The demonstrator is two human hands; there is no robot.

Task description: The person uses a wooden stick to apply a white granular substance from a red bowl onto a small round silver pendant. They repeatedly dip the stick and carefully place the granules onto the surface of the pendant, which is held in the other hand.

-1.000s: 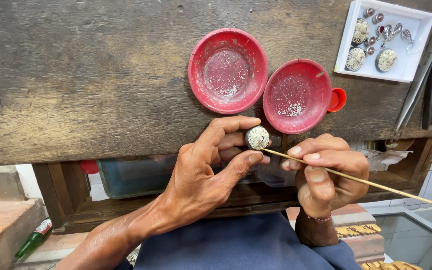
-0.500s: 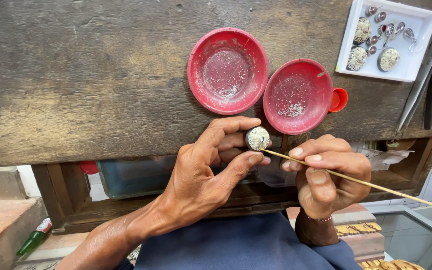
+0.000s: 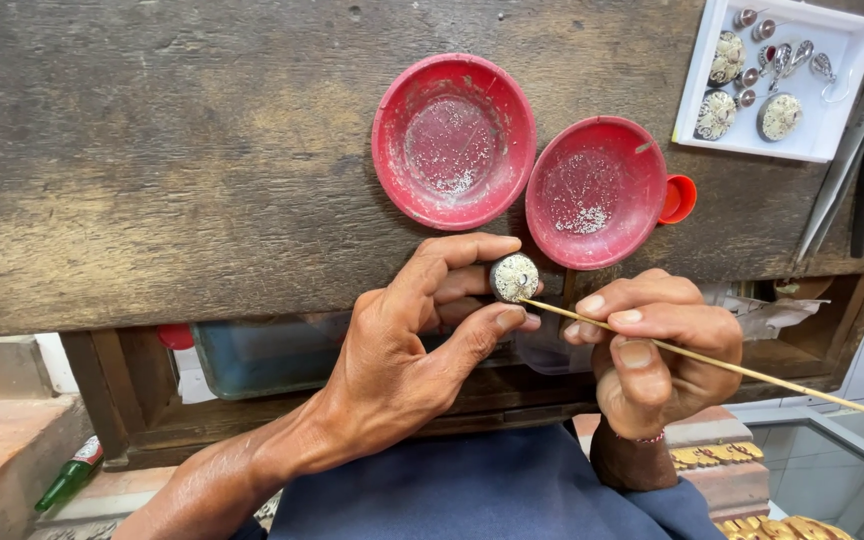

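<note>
— Where's the piece?
— The left hand point(image 3: 402, 345) pinches a small round ornament point(image 3: 514, 277) at the counter point(image 3: 152, 150) edge.
— And the other?
— The right hand point(image 3: 652, 345) grips a thin stick point(image 3: 712, 360), tip apparently touching it.

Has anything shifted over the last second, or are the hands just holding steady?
Almost nothing changed. The left hand still pinches the small round piece and the right hand still holds the thin stick with its tip at the piece. The two red bowls and the white tray stayed put.
</note>
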